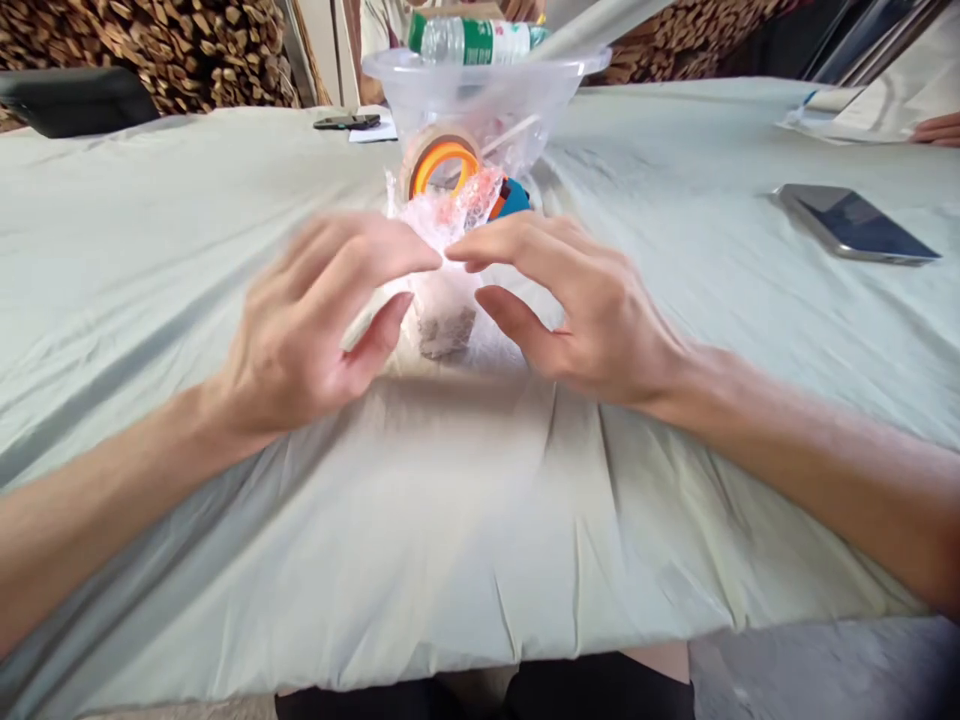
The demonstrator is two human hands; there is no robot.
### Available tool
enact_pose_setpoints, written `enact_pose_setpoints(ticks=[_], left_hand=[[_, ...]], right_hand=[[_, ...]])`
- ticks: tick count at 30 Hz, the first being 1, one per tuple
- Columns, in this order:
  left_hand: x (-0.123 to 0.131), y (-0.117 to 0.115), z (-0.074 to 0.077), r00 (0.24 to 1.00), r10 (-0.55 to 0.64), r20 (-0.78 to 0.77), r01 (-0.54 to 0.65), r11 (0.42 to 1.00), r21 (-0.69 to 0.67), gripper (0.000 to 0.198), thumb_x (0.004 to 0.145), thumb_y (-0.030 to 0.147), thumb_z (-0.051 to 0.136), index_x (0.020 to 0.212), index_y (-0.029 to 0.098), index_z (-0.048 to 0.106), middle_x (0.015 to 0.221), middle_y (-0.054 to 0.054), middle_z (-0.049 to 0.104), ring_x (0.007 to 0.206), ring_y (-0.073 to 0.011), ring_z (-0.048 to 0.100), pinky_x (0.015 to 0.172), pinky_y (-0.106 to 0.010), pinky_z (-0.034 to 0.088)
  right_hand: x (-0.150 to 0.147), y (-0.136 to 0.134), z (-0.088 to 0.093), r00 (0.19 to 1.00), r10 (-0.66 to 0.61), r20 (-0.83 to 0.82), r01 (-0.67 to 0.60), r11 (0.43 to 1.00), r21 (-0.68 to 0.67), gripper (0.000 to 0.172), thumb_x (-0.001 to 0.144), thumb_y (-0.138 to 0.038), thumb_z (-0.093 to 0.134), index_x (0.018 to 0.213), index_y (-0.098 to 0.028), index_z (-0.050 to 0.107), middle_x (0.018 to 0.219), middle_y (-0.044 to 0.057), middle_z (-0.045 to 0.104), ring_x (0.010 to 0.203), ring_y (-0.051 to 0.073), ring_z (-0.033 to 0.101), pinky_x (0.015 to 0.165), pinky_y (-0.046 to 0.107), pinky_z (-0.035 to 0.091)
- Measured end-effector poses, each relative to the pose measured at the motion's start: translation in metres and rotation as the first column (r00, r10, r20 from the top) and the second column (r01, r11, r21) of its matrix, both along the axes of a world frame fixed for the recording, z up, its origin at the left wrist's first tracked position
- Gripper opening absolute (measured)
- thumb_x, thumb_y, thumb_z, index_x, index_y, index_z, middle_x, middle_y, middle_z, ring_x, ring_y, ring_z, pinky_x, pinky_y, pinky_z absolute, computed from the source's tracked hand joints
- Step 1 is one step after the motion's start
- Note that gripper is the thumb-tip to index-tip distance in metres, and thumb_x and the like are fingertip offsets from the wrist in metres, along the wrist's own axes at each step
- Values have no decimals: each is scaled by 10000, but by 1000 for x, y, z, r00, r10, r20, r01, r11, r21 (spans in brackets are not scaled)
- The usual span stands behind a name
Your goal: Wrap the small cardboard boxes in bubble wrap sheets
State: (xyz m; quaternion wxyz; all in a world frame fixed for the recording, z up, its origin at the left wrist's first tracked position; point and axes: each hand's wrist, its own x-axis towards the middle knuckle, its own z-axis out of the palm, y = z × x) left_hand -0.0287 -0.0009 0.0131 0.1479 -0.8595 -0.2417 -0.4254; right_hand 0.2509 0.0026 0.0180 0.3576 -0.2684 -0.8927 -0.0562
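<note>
My left hand (311,315) and my right hand (581,300) hover over the cloth-covered table (465,520). Both are open, thumbs apart from fingers, with nothing held. Their index fingertips come close together in front of a small greyish-white block (444,325) in clear plastic wrap. Whether a fingertip touches the wrap I cannot tell. Just behind the block lie crumpled clear wrap (480,190), a tape roll with an orange core (420,172), and a blue and orange object (514,197), partly hidden by the wrap.
Farther back stands a clear plastic basin (487,95) with a green-labelled bottle (480,42) across its top. One phone (859,222) lies at right, another (347,122) back left, near a black case (79,100). Another person's hand (937,130) rests at the right edge.
</note>
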Motion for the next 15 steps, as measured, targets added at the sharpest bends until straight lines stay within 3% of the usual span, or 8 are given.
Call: enact_pose_setpoints(ticks=[4, 7, 9, 12, 15], left_hand=[[3, -3, -8, 995, -68, 73, 85, 964, -253, 353, 1227, 272, 507, 1564, 366, 551, 1586, -55, 698, 1464, -266, 740, 1161, -426, 688], [4, 5, -11, 969, -152, 195, 206, 933, -296, 339, 1233, 292, 531, 1560, 373, 500, 1625, -50, 619, 1534, -250, 686, 1061, -351, 729], [4, 8, -11, 960, -157, 234, 223, 931, -291, 307, 1233, 326, 547, 1536, 340, 501, 1632, -59, 600, 1564, -273, 656, 1015, -337, 739], [5, 4, -7, 977, -50, 206, 129, 913, -387, 287, 1231, 298, 518, 1517, 321, 514, 1661, -68, 652, 1565, -281, 682, 1108, -398, 714], [6, -3, -5, 988, -8, 152, 76, 891, -447, 349, 1203, 232, 501, 1535, 336, 536, 1610, -57, 740, 1498, -257, 747, 1198, -451, 677]], right_hand=[[-3, -4, 1, 998, 60, 33, -60, 998, 0, 493, 1175, -226, 497, 1633, -346, 634, 1774, 29, 633, 1653, 311, 602, 1382, 576, 489], [-5, -5, 1, 994, 87, 71, -83, 995, -52, 566, 1157, -253, 552, 1714, -353, 559, 1870, 24, 508, 1756, 306, 469, 1483, 597, 356], [-6, -3, -1, 993, 74, 87, -68, 995, -73, 594, 1153, -266, 560, 1738, -360, 521, 1876, 37, 496, 1777, 302, 430, 1514, 612, 286], [-5, 0, -3, 993, 45, 107, -46, 999, 4, 590, 1145, -305, 589, 1728, -335, 507, 1757, 103, 625, 1734, 344, 488, 1506, 660, 257], [-3, -2, -3, 999, -6, 42, 6, 1000, -6, 576, 1129, -381, 638, 1688, -326, 509, 1528, 140, 743, 1486, 394, 688, 1455, 720, 308]])
